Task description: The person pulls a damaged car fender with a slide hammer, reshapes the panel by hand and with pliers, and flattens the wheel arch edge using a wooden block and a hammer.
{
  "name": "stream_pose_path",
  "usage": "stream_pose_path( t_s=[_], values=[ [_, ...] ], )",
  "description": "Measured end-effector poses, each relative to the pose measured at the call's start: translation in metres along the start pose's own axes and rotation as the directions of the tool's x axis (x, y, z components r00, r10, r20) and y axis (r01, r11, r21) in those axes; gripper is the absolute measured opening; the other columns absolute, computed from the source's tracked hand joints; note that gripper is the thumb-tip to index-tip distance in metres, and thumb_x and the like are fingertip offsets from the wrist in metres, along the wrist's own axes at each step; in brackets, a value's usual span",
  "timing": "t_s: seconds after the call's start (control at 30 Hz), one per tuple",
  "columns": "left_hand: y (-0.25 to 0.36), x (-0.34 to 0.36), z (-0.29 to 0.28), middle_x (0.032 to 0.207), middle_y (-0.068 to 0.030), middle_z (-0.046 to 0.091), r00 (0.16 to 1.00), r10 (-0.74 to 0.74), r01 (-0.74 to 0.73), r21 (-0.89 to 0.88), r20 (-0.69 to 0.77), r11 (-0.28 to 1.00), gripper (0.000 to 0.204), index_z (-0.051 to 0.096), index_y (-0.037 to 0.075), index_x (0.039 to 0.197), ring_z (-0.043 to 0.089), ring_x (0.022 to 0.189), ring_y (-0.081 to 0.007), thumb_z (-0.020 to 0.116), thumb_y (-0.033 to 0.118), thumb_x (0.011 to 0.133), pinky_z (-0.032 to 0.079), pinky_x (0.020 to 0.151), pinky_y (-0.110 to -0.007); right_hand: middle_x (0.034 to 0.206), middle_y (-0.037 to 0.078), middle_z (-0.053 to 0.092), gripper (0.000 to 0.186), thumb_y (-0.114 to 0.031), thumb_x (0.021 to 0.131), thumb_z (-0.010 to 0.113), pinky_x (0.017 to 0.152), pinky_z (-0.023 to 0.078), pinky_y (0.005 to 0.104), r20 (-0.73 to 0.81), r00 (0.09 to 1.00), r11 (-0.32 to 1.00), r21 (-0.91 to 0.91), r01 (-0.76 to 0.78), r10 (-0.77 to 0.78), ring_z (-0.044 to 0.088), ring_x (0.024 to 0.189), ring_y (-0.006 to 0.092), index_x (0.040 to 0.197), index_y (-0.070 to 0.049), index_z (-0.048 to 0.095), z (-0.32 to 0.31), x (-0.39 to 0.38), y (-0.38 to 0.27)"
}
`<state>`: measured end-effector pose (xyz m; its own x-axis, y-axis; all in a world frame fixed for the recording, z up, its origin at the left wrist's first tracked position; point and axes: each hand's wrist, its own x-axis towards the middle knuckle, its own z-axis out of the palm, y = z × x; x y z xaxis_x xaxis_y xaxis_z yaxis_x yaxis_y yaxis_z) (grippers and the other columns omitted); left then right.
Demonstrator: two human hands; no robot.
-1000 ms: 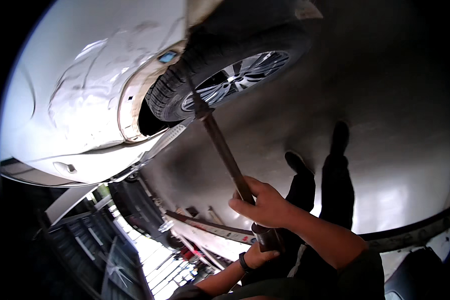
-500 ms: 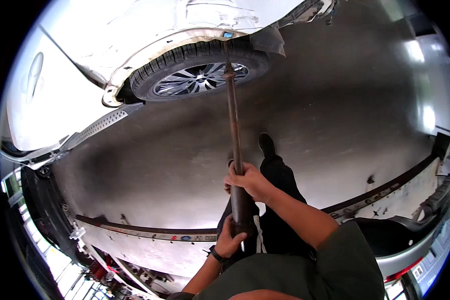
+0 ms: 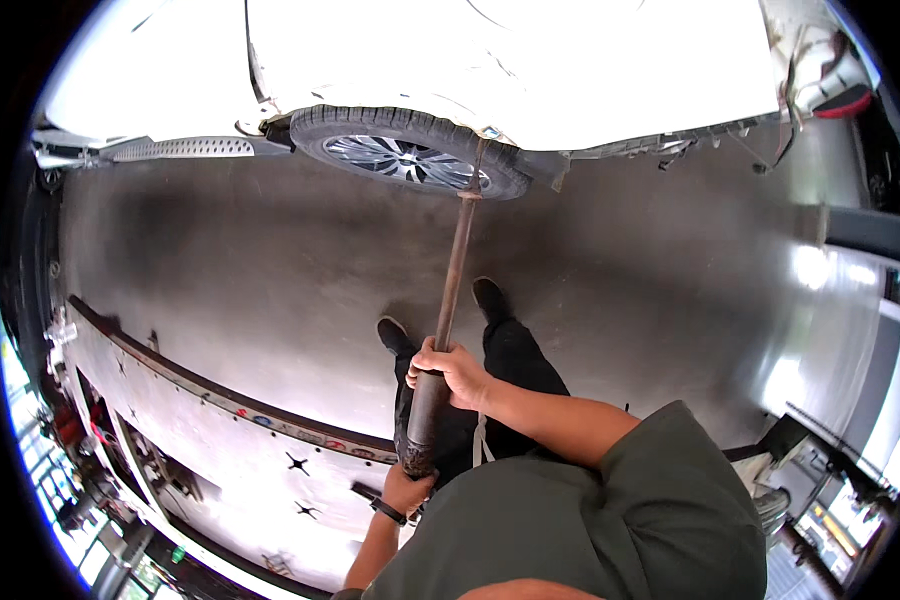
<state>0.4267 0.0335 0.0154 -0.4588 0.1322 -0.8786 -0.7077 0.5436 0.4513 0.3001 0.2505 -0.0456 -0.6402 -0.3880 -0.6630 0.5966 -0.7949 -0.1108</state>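
A long rusty slide hammer [image 3: 454, 280] runs from my waist up to the white car [image 3: 620, 75]. Its far tip meets the body edge above the wheel [image 3: 408, 160], beside a small bluish spot [image 3: 489, 133]; the exact attachment is too small to make out. My right hand [image 3: 454, 374] is closed round the upper end of the thick dark sliding weight [image 3: 427, 412]. Lower down, close to my body, my left hand [image 3: 407, 490] wraps the handle end. A dark band circles my left wrist.
Behind my legs a long white bench [image 3: 240, 450] with a dark edge stretches to the left. Loose trim and cables [image 3: 785, 145] hang from the car's right end. My shoes [image 3: 490, 298] stand on the grey floor [image 3: 230, 250]. Metal equipment [image 3: 800, 470] stands at lower right.
The view has turned, showing more of the car's right end. The slide hammer now slants up to the right. My left hand has closed round the handle end; my right hand stays on the weight.
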Motion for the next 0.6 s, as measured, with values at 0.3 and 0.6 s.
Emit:
stream_pose_path(
  t_s=[0.3, 0.6],
  values=[
    [-0.002, -0.015, 0.093, 0.087, -0.0252, 0.069, 0.985, -0.032, 0.04, 0.043, -0.171, 0.998, 0.036, 0.066, 0.0, 0.097, 0.066, 0.089, -0.0425, 0.072, 0.024, 0.071, 0.052, 0.076, -0.047, 0.083, 0.005, 0.059, 0.023, -0.008, 0.083, 0.071, 0.081, 0.052, 0.0402, -0.064, 0.991, 0.972, -0.198, -0.125, 0.115, 0.06, 0.084, 0.023, 0.076, -0.014, 0.051, -0.027, -0.039, -0.034],
    [-0.005, -0.03, 0.146, 0.084, -0.0266, 0.067, 0.944, 0.053, -0.066, -0.03, -0.327, 0.997, 0.034, 0.062, 0.0, 0.094, 0.064, 0.084, -0.0458, 0.072, 0.02, 0.068, 0.052, 0.073, -0.051, 0.087, 0.004, 0.058, 0.028, -0.008, 0.08, 0.075, 0.082, 0.053, 0.0419, -0.158, 0.981, 0.905, -0.392, -0.167, 0.113, 0.061, 0.085, 0.0216, 0.09, -0.014, 0.049, -0.039, -0.063, -0.04]
  ],
)
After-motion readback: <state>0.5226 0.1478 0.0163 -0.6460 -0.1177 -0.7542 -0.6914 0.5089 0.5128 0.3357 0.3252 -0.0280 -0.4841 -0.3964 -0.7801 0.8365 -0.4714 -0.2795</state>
